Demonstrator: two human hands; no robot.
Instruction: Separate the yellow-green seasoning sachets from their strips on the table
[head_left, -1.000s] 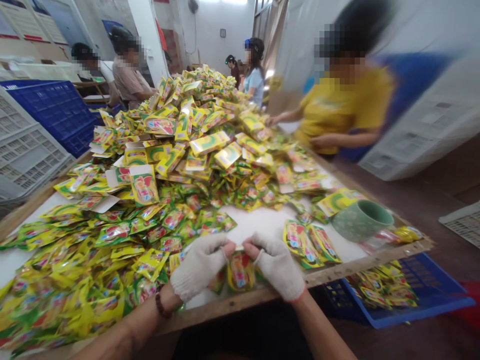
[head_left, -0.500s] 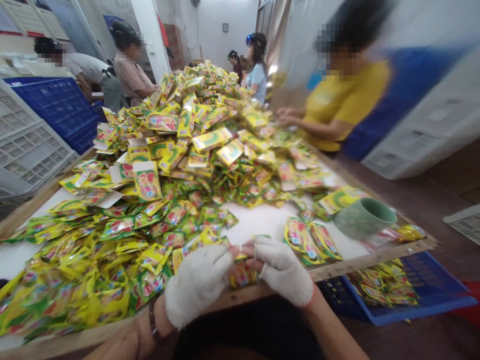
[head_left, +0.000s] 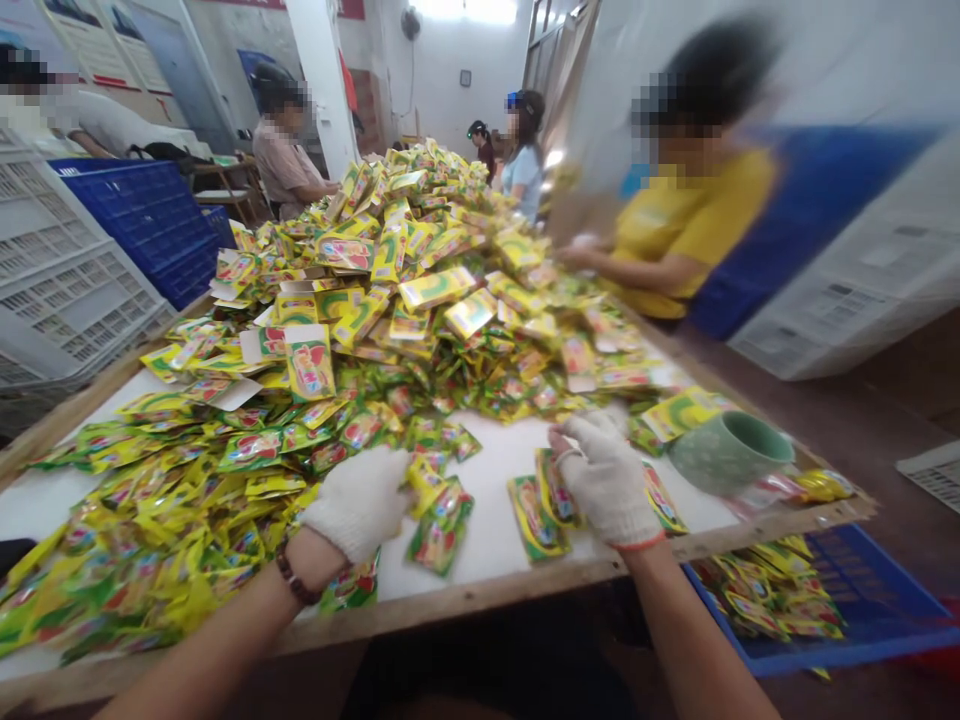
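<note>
My left hand (head_left: 361,505), in a white knit glove with bare fingertips, is beside a small yellow packet (head_left: 426,487) and a green-and-yellow packet (head_left: 441,527) on the white tabletop. Its fingers are blurred and partly hidden, so its grip is unclear. My right hand (head_left: 609,478), gloved the same way, is over several packets with its fingers curled in. One packet (head_left: 537,520) lies left of it, another (head_left: 556,488) is partly under its fingers, and a third (head_left: 664,497) shows by its wrist. What those fingers hold is hidden.
A tall heap of yellow cartons (head_left: 439,290) and loose packets (head_left: 150,540) covers the table's middle and left. A green mug-like container (head_left: 724,452) stands at right. A blue crate (head_left: 892,590) with packets sits below. Co-workers stand around; one wears a yellow shirt (head_left: 686,225).
My hands have parted from near each other at the front edge. The left went left and slightly up; the right moved forward and right, over the packets. The view tilted up slightly.
</note>
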